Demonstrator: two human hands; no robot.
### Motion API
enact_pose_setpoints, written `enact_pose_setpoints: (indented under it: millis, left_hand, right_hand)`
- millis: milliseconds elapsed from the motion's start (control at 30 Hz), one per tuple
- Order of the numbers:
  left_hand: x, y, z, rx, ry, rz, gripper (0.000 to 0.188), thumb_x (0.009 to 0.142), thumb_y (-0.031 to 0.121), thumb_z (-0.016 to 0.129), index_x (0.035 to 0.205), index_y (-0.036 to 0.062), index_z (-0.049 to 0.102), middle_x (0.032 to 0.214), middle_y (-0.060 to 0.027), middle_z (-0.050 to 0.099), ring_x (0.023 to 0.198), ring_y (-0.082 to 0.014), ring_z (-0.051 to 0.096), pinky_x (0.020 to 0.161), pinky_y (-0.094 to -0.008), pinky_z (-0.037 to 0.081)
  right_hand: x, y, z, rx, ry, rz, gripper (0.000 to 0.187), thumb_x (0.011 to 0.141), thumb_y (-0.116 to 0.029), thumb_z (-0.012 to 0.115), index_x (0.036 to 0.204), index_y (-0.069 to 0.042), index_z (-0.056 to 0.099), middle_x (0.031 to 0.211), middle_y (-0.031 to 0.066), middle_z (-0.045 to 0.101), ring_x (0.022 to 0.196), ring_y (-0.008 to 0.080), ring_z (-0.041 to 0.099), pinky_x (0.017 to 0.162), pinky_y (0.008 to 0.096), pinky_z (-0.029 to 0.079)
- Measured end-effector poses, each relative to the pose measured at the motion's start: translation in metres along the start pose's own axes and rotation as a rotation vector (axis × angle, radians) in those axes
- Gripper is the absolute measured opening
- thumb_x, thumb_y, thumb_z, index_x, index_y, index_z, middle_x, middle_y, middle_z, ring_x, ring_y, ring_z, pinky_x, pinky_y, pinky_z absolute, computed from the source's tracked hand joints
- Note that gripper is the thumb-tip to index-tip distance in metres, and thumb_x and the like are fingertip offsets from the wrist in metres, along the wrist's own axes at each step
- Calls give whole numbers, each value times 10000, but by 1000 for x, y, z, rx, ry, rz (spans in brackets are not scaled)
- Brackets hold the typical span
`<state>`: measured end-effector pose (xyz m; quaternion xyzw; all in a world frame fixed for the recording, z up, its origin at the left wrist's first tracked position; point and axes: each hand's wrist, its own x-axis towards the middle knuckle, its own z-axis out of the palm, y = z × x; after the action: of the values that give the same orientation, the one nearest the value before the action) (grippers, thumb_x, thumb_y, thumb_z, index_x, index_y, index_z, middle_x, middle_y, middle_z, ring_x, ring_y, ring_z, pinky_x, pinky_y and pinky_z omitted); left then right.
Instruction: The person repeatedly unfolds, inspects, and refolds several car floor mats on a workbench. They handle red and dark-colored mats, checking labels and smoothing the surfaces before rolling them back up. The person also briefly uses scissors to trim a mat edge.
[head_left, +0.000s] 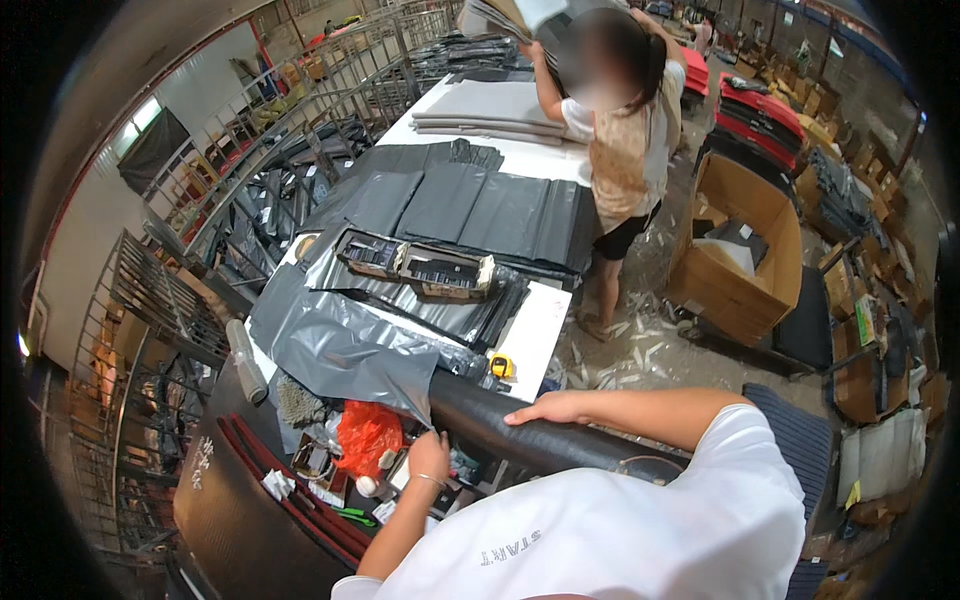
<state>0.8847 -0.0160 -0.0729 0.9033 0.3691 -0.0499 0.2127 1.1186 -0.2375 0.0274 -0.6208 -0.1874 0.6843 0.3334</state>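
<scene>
My left hand (429,456) is closed on the near corner of a thin grey plastic bag (350,345), which lies spread and wrinkled over the table's near left end. The corner is drawn down beside a thick black roll (480,418). On top of that roll my right hand (552,408) lies flat, thumb apart and holding nothing. Below the bag, next to my left wrist, is a crumpled red plastic bag (368,438) among small clutter. A yellow tape measure (501,366) sits on the white table top (541,325) just beyond the roll.
Stacks of dark grey plastic bags (500,210) and two open boxes of black items (445,272) cover the table. At its far right another person (625,150) lifts grey sheets. A large cardboard box (735,250) stands right; metal racks (165,295) line the left.
</scene>
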Motion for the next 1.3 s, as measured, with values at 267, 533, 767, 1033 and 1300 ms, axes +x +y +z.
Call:
enact_pose_setpoints:
  millis: [267,533,767,1033,1300]
  left_hand:
    - [2,40,-97,-2,380,-72,551,839,400,763,1234,56,589,1182,-214,694,1020,-439,698,852,-528,566]
    - [81,64,-102,453,176,-10,340,871,220,694,1177,81,645,1048,-170,750,986,-392,743,843,-507,589]
    - [68,92,-62,614,222,407,149,913,107,591,1010,93,702,1030,-131,733,920,-310,738,769,-421,597]
    - [-32,92,-49,232,745,56,636,854,44,605,1485,75,540,1219,-160,592,1150,-424,599,979,-509,512]
    - [-68,144,60,-107,-411,-106,280,948,167,625,1086,-46,741,1053,-356,713,1036,-495,703,957,-522,541]
  right_hand:
    - [14,20,1,-168,63,-47,892,806,-738,779,1271,22,739,1253,193,718,1093,279,701,978,376,535]
    - [-8,10,8,-153,22,-95,885,809,-712,794,1208,75,736,1168,199,736,957,260,727,881,344,569]
    - [-7,20,-9,-74,-46,-99,875,831,-654,809,1342,44,678,1257,203,709,1036,259,709,944,350,552]
    - [8,33,-42,-85,-63,-76,848,837,-682,781,1308,18,698,1179,171,742,959,245,729,898,346,559]
    - [7,36,-61,131,-111,-102,649,903,-549,757,1266,-11,735,1168,149,759,967,241,733,897,349,568]
